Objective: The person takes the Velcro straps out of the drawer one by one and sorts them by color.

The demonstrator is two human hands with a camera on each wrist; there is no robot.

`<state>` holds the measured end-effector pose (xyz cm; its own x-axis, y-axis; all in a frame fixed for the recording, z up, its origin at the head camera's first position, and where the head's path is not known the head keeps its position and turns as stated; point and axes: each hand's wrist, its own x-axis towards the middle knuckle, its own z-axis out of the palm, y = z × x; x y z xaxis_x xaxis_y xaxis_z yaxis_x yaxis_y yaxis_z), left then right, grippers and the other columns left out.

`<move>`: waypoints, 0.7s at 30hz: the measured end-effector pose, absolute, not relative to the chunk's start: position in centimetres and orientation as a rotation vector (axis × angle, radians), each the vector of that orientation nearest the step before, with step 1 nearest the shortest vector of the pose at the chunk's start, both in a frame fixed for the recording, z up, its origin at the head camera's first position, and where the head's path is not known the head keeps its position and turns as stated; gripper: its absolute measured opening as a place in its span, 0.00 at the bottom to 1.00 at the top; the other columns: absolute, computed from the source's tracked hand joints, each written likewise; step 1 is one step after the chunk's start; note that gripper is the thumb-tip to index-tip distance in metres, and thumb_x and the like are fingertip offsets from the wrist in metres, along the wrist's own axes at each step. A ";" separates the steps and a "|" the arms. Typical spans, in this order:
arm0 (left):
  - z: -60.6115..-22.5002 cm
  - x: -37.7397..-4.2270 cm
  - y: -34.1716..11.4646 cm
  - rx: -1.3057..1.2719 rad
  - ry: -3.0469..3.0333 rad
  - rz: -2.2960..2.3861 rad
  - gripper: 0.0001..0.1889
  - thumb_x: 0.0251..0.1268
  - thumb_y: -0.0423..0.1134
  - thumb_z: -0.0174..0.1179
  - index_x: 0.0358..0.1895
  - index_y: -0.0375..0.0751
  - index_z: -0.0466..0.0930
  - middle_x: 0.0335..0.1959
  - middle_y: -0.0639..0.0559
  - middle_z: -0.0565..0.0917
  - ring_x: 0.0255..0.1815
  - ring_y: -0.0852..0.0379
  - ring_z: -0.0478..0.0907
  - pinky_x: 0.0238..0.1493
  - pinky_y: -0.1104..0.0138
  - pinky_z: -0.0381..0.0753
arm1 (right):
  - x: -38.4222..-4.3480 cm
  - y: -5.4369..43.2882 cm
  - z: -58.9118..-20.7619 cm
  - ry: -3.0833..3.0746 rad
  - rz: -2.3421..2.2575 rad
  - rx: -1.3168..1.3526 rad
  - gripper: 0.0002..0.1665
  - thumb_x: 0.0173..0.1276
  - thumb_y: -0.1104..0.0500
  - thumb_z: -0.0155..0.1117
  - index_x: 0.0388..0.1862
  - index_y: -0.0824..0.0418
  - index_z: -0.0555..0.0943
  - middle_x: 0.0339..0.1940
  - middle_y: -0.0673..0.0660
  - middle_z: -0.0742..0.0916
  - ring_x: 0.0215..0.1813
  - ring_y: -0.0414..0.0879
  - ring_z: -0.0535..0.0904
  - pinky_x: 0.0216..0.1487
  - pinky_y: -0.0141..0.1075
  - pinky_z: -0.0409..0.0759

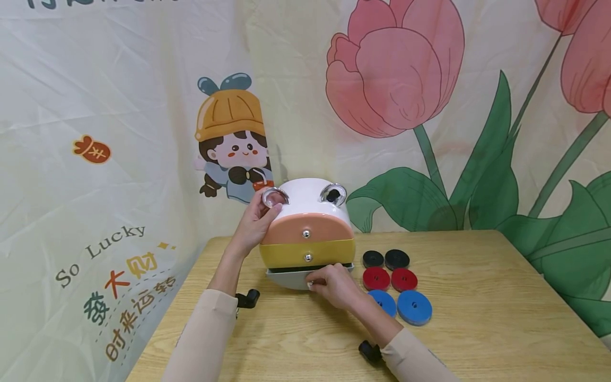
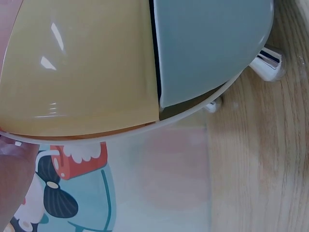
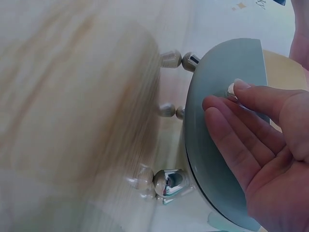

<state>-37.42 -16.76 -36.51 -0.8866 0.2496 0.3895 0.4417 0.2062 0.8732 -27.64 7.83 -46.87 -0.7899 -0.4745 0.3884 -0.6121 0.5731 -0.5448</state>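
Note:
A small rounded drawer cabinet (image 1: 305,196) with a white shell stands on the table, with two silver rings like eyes on top. Its front has a pink drawer (image 1: 281,231), a yellow drawer (image 1: 281,255) and a grey-blue drawer (image 1: 288,279) at the bottom. My left hand (image 1: 252,225) holds the cabinet's upper left side by the left silver ring (image 1: 276,191), thumb at the front. My right hand (image 1: 336,286) pinches the bottom drawer's silver knob (image 3: 231,92) between thumb and fingers. That drawer stands slightly out, with a dark gap above it. Silver feet (image 3: 170,182) carry the cabinet.
Right of the cabinet lie pairs of flat discs: black (image 1: 397,259), red (image 1: 404,279) and blue (image 1: 415,307), one blue disc partly behind my right arm. A printed cloth (image 1: 296,106) hangs behind the wooden table (image 1: 501,318). Black devices (image 1: 248,298) show at both wrists.

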 end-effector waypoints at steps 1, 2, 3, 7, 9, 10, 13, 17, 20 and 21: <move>-36.5 -37.4 -16.8 -0.669 -2.309 -1.758 0.30 0.76 0.54 0.61 0.76 0.59 0.62 0.65 0.46 0.79 0.62 0.53 0.78 0.60 0.72 0.77 | -27.7 7.8 -46.9 -2.600 1.019 0.912 0.07 0.67 0.62 0.76 0.43 0.55 0.93 0.39 0.49 0.93 0.39 0.37 0.88 0.41 0.27 0.83; -36.5 -37.4 -16.8 -0.668 -2.311 -1.755 0.31 0.76 0.54 0.61 0.76 0.59 0.62 0.65 0.46 0.79 0.62 0.53 0.78 0.60 0.71 0.77 | -27.7 7.8 -46.9 -2.595 1.018 0.914 0.07 0.67 0.62 0.76 0.43 0.55 0.93 0.39 0.49 0.93 0.39 0.37 0.88 0.41 0.27 0.83; -36.5 -37.4 -16.8 -0.667 -2.315 -1.750 0.31 0.76 0.54 0.61 0.77 0.59 0.61 0.66 0.46 0.79 0.63 0.53 0.77 0.60 0.71 0.77 | -27.8 7.8 -47.0 -2.589 1.017 0.916 0.07 0.67 0.62 0.76 0.43 0.55 0.93 0.39 0.49 0.93 0.39 0.37 0.88 0.41 0.27 0.83; -36.5 -37.3 -16.8 -0.663 -2.314 -1.756 0.31 0.76 0.55 0.61 0.76 0.59 0.62 0.66 0.46 0.79 0.63 0.53 0.77 0.61 0.71 0.78 | -28.1 7.9 -47.2 -2.574 1.013 0.925 0.07 0.67 0.62 0.76 0.43 0.55 0.93 0.38 0.49 0.93 0.38 0.37 0.88 0.40 0.27 0.83; -36.5 -37.3 -16.9 -0.659 -2.317 -1.760 0.31 0.76 0.55 0.61 0.76 0.59 0.62 0.67 0.46 0.79 0.64 0.53 0.77 0.61 0.70 0.78 | -28.2 7.9 -47.4 -2.570 1.009 0.929 0.07 0.67 0.62 0.76 0.43 0.55 0.93 0.37 0.49 0.93 0.38 0.36 0.87 0.40 0.27 0.83; -36.5 -37.3 -16.9 -0.658 -2.317 -1.764 0.31 0.76 0.54 0.61 0.76 0.59 0.62 0.66 0.46 0.79 0.64 0.52 0.77 0.61 0.69 0.78 | -28.3 7.9 -47.4 -2.569 1.010 0.930 0.07 0.67 0.62 0.76 0.43 0.55 0.93 0.37 0.49 0.93 0.37 0.36 0.87 0.40 0.27 0.83; -36.5 -37.3 -17.0 -0.662 -2.332 -1.752 0.31 0.76 0.55 0.62 0.76 0.60 0.62 0.67 0.47 0.79 0.64 0.52 0.77 0.62 0.68 0.78 | -28.4 7.8 -47.4 -2.568 1.008 0.927 0.07 0.67 0.62 0.75 0.43 0.55 0.93 0.37 0.48 0.93 0.37 0.35 0.87 0.39 0.27 0.82; -36.4 -37.3 -17.1 -0.679 -2.340 -1.745 0.30 0.76 0.54 0.62 0.75 0.60 0.62 0.66 0.48 0.79 0.64 0.51 0.77 0.63 0.65 0.78 | -28.4 7.8 -47.4 -2.563 1.010 0.920 0.07 0.67 0.62 0.75 0.43 0.55 0.93 0.37 0.48 0.93 0.36 0.35 0.86 0.38 0.26 0.81; -36.3 -37.3 -17.1 -0.687 -2.341 -1.747 0.30 0.76 0.53 0.62 0.75 0.60 0.62 0.66 0.48 0.79 0.64 0.51 0.78 0.62 0.66 0.79 | -28.5 7.8 -47.4 -2.558 1.006 0.924 0.07 0.67 0.62 0.76 0.42 0.55 0.93 0.36 0.48 0.93 0.35 0.35 0.86 0.37 0.26 0.81; -36.3 -37.3 -17.1 -0.686 -2.341 -1.751 0.30 0.76 0.53 0.62 0.75 0.60 0.62 0.66 0.48 0.79 0.64 0.51 0.78 0.62 0.66 0.79 | -28.6 7.8 -47.4 -2.558 1.003 0.926 0.06 0.67 0.61 0.75 0.42 0.54 0.93 0.36 0.48 0.93 0.35 0.34 0.85 0.37 0.26 0.81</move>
<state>-37.27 -17.05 -36.29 -0.8864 0.2739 0.3733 0.4354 0.2190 0.8732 -28.59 7.81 -47.36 -0.7700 -0.4722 0.4291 -0.6380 0.5635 -0.5248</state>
